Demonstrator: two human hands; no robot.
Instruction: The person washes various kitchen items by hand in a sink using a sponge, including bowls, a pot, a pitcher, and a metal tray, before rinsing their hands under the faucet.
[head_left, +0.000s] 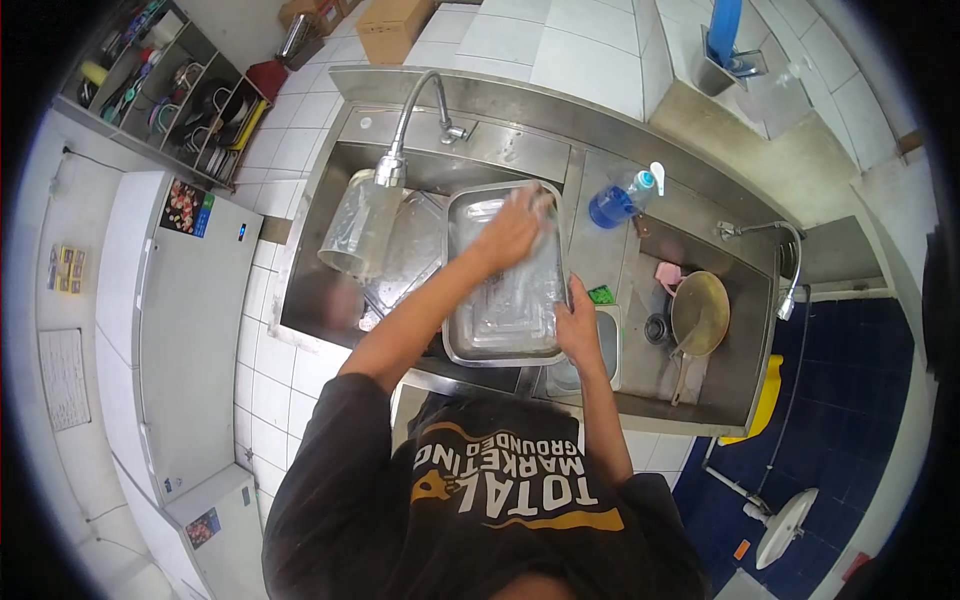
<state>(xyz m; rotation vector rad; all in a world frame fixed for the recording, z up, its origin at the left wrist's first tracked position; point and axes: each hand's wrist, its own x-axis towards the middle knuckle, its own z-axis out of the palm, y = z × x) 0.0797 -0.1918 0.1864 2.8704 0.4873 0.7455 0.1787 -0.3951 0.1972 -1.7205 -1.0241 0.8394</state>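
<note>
A rectangular stainless-steel tray (502, 307) is held over the divider side of the left sink basin, its inside wet and streaked. My right hand (577, 324) grips the tray's right rim, thumb on the upper side. Inside the tray, near its far right corner, is my left hand (519, 225), blurred by motion; whether it holds a scrubber is unclear. Just right of my right hand lies a green scouring pad (601, 294) by a small metal container (609, 345). In the left basin are a clear plastic pitcher (360, 225) and another metal tray (412, 232), partly hidden.
A flexible faucet (390, 169) hangs above the pitcher. On the divider stands a pump bottle of blue liquid (615, 202). The right basin (637, 386) contains a frying pan (701, 311) and a pink item (667, 274). A white refrigerator (195, 322) stands at left.
</note>
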